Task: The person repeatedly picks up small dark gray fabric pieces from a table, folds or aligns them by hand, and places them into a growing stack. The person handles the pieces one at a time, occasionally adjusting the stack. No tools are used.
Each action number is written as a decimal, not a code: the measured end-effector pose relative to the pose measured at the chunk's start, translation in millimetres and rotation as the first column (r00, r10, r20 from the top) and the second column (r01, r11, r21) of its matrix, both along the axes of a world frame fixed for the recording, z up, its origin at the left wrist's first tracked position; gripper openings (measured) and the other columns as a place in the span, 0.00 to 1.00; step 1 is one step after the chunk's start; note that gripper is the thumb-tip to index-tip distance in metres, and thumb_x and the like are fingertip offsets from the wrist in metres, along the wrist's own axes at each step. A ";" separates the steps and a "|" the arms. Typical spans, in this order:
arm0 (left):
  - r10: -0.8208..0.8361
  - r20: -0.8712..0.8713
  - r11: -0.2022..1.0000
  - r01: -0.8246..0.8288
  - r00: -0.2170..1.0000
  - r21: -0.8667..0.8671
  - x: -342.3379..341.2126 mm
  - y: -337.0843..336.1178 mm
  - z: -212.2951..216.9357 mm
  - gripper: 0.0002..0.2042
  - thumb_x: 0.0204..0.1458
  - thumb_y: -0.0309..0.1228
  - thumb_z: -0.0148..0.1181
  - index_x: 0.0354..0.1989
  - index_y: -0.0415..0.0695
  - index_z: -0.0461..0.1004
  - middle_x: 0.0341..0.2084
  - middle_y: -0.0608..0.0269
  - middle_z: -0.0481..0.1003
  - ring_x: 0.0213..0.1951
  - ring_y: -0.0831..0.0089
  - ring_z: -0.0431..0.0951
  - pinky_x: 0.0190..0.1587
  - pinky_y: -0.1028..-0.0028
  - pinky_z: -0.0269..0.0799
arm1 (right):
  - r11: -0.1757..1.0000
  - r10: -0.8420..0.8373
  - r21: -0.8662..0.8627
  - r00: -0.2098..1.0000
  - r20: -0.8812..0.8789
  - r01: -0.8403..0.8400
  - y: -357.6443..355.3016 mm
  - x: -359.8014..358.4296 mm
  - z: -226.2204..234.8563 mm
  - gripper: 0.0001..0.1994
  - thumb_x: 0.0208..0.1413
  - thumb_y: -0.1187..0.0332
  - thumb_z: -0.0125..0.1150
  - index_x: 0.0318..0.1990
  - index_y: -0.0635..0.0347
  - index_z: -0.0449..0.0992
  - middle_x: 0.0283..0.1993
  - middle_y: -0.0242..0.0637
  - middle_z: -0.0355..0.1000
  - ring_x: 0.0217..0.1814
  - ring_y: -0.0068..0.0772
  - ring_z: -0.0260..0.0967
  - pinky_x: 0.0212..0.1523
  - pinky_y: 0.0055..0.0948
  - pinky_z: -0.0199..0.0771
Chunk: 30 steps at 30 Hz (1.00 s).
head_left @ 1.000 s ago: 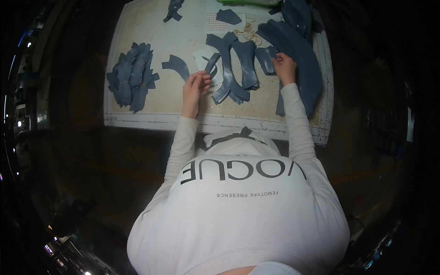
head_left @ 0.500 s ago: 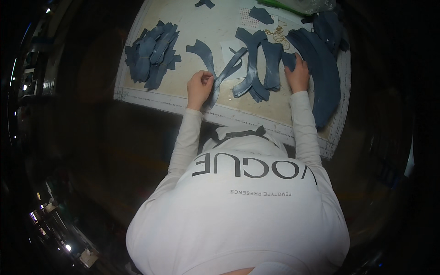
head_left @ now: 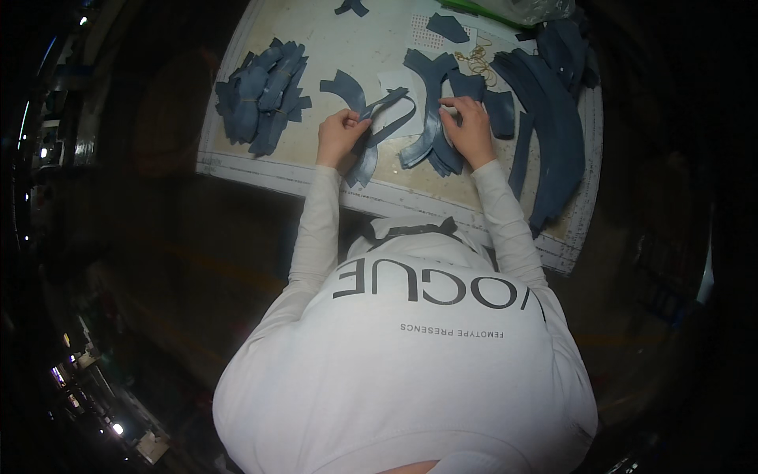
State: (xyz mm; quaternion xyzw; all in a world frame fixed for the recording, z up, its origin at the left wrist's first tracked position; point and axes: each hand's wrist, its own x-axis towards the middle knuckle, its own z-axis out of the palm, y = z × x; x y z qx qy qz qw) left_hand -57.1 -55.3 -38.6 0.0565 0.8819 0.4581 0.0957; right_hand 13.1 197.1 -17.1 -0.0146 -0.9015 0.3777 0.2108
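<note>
My left hand (head_left: pixel 341 136) pinches narrow dark-blue curved fabric strips (head_left: pixel 387 101) near the front of the table. One strip loops up toward the right, and other blue pieces (head_left: pixel 362 167) hang or lie below the fingers. My right hand (head_left: pixel 471 128) hovers over the middle piles, thumb and forefinger apart, with nothing visible between them. Beneath and beside it are a stack of curved blue pieces (head_left: pixel 433 118) and a shorter stack (head_left: pixel 467 84), partly covered by the hand. A small blue piece (head_left: pixel 499 114) lies to its right.
Tied bundles of blue pieces (head_left: pixel 264 95) sit at the left. Long curved pieces (head_left: pixel 557 150) are stacked at the right, a strip (head_left: pixel 521 154) beside them. Yellow cord (head_left: pixel 478 63), a patterned sheet (head_left: pixel 422 33) and clear plastic (head_left: pixel 545 9) lie toward the back.
My right hand has left the small piece at the right and moved left over the middle stacks. My left hand still pinches the strips, which have shifted slightly.
</note>
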 end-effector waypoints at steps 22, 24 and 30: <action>0.082 -0.118 0.903 -0.023 0.990 0.430 47.8 0.9 34.1 0.12 0.55 0.31 0.52 0.35 0.33 0.76 0.28 0.60 0.78 0.29 0.77 0.77 0.35 0.79 0.71 | 0.923 0.329 -0.119 0.911 -0.249 -0.366 -96.1 -25.4 25.3 0.10 0.37 0.71 0.62 0.19 0.61 0.65 0.29 0.37 0.67 0.37 0.38 0.65 0.37 0.34 0.67; 0.138 -0.035 0.817 -0.094 0.990 0.569 43.7 13.8 39.2 0.12 0.55 0.32 0.52 0.36 0.35 0.76 0.28 0.59 0.78 0.30 0.76 0.77 0.35 0.79 0.70 | 0.923 0.277 -0.138 0.870 -0.408 -0.358 -98.8 -31.7 40.6 0.11 0.36 0.71 0.62 0.17 0.62 0.63 0.26 0.35 0.68 0.34 0.37 0.66 0.35 0.31 0.67; 0.191 -0.379 0.977 -0.212 0.906 -0.013 -8.8 -2.2 13.0 0.12 0.45 0.34 0.62 0.34 0.38 0.77 0.32 0.54 0.76 0.34 0.68 0.77 0.40 0.73 0.71 | 0.883 0.261 -0.346 0.944 -0.200 -0.318 -78.3 -30.6 65.3 0.12 0.45 0.68 0.65 0.19 0.62 0.68 0.20 0.28 0.69 0.23 0.20 0.65 0.29 0.19 0.66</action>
